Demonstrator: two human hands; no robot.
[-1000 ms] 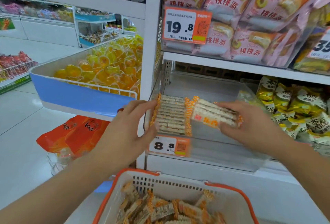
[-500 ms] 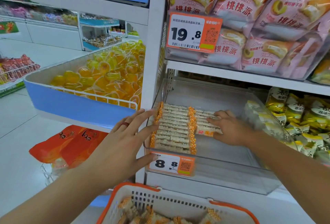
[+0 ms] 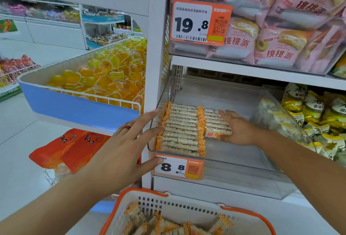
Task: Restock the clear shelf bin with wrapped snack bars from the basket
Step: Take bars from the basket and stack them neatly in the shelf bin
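My right hand [image 3: 241,130] is inside the clear shelf bin [image 3: 243,176], fingers curled on a small bundle of snack bars [image 3: 215,123] which it sets beside the finished row [image 3: 180,130], while my left hand [image 3: 121,152] is released, its straight fingers near the bin's left wall, maybe touching it, I cannot be sure. The bars look light and a little crumbly under a thin, slippery film, so I would take several together by their long sides, pressing gently, not by the orange crimped ends. More bars wait in the basket [image 3: 187,208] below the bin.
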